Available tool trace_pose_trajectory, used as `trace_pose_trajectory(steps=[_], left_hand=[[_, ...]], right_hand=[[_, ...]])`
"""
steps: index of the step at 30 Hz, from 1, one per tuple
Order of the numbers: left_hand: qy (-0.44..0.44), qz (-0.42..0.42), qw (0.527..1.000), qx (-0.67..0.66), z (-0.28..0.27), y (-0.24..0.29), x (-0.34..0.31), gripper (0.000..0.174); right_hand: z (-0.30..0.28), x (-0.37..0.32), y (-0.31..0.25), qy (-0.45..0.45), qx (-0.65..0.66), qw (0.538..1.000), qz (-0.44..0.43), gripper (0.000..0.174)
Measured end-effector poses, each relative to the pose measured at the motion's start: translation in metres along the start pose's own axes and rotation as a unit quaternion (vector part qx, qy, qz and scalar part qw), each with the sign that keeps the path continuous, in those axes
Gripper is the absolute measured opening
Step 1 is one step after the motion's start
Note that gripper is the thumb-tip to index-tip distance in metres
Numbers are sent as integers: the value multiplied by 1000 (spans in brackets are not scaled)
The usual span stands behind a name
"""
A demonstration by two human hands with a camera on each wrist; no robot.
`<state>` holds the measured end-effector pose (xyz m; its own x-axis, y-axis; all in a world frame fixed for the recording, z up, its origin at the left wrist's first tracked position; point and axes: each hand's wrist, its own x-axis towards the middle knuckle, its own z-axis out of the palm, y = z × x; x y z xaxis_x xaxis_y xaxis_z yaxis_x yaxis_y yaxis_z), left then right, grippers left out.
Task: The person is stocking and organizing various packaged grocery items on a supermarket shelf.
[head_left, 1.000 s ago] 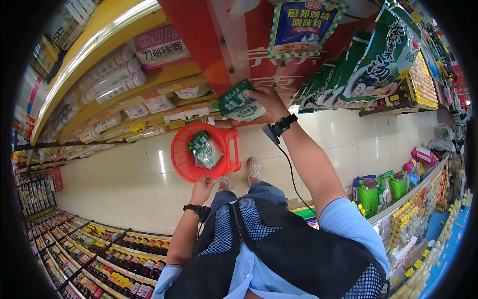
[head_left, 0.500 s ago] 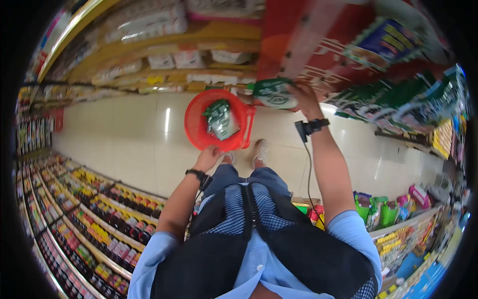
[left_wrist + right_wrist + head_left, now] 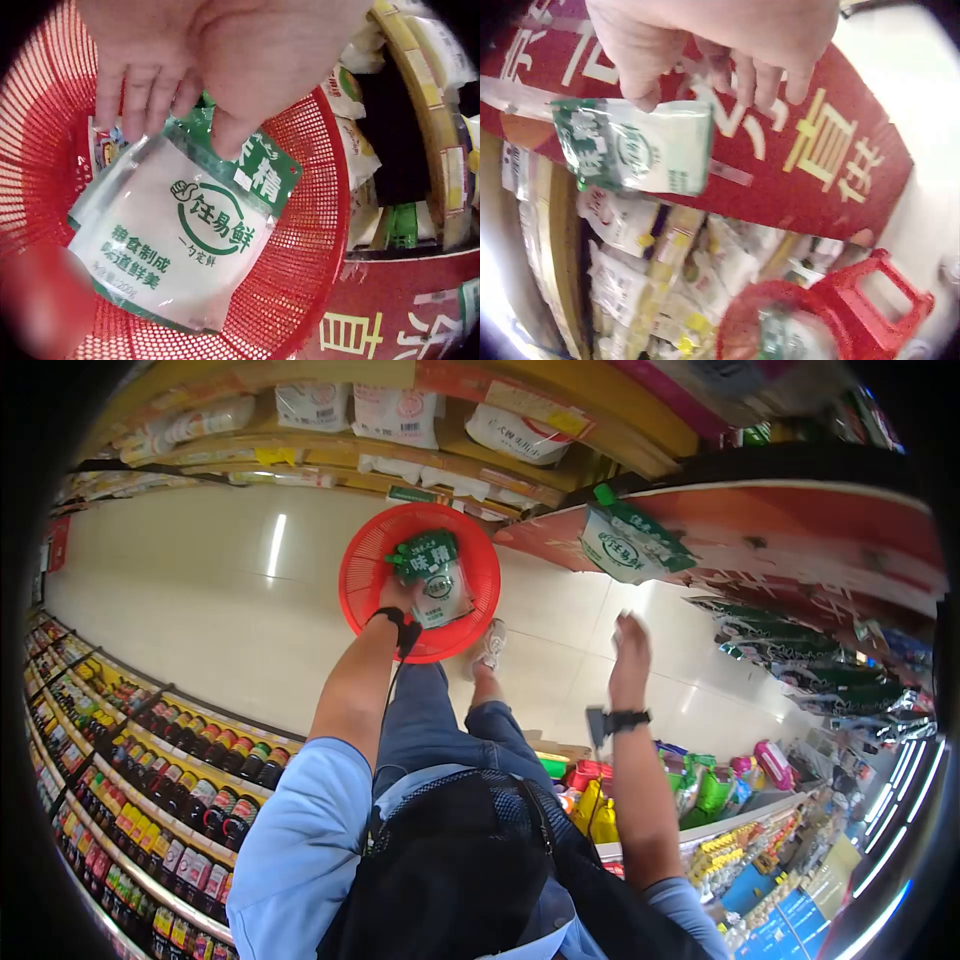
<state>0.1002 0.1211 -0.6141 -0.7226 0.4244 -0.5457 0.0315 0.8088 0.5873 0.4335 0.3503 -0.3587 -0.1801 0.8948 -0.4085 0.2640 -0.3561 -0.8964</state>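
Note:
A red plastic basket [image 3: 488,550] holds green-and-white pouches of seasoning. My left hand [image 3: 397,596] reaches into it. In the left wrist view, thumb and fingers pinch the green top of a seasoning pouch [image 3: 187,232]; its white lower part faces the camera. Another such pouch [image 3: 628,548] hangs against a red panel [image 3: 800,540] to the right of the basket. Below that pouch in the head view, my right hand [image 3: 630,655] is held out with extended fingers and nothing in its grasp. In the right wrist view the hanging pouch [image 3: 641,146] overlaps the thumb tip.
Shelves with white packages [image 3: 395,412] run behind the basket. Several dark green packets [image 3: 800,650] hang at the right. Bottle racks [image 3: 200,780] stand at lower left, and bagged goods [image 3: 710,790] at lower right. Tiled floor [image 3: 200,560] shows left of the basket.
My left hand has gone from the basket's near rim to a pouch inside. My right hand has come away from the pouch at the red panel and drawn back. The head view has swung.

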Motion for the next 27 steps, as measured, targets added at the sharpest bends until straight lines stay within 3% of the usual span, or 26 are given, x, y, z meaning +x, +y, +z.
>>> trace_pose_trajectory(steps=[1, 3, 4, 6, 7, 8, 9, 10, 12, 14, 15, 17, 20, 24, 27], left_hand=[[-2, -32, 999, -2, 12, -6, 13, 55], [-4, -90, 996, -1, 30, -25, 42, 56], [50, -51, 996, 44, 27, -12, 36, 56], [-24, -94, 995, -16, 20, -10, 40, 54], [-62, -112, 991, -43, 16, -8, 40, 53], [-46, -59, 997, -28, 11, -3, 35, 46], [-70, -71, 975, -198, 3, 0, 22, 40], [-103, -76, 923, -363, -5, 3, 10, 36], [-128, -43, 930, -341, -25, 16, -15, 40], [-192, -101, 905, -365, -50, 37, -42, 42], [-190, -104, 905, -367, -56, 36, -47, 40], [-158, -81, 907, -382, -84, 54, -65, 36], [-159, -61, 939, -298, -97, 42, -47, 26], [-250, 99, 946, -183, -122, 61, -51, 26], [-351, 178, 890, -231, -169, 140, -117, 29]], right_hand=[[-11, -24, 27, -5, -66, 998, -4, 39], [-52, -63, 100, -18, -178, 979, 97, 34], [-65, -89, 115, -49, -180, 966, 180, 36], [-94, -138, 157, -81, -164, 952, 245, 33], [-97, -155, 145, -151, -265, 919, 249, 37], [-100, -173, 145, -149, -301, 904, 265, 41], [-99, -185, 141, -174, -342, 888, 252, 40], [-97, -194, 136, -191, -382, 873, 236, 39], [-90, -200, 121, -209, -414, 864, 197, 41], [-77, -188, 113, -229, -419, 869, 126, 44], [-65, -180, 109, -192, -402, 883, 150, 44], [-33, -156, 84, -175, -363, 907, 119, 44], [6, -127, 47, -150, -352, 924, 24, 40], [42, -122, -1, -193, -299, 934, -35, 40], [62, -113, -7, -188, -235, 951, -65, 51]])
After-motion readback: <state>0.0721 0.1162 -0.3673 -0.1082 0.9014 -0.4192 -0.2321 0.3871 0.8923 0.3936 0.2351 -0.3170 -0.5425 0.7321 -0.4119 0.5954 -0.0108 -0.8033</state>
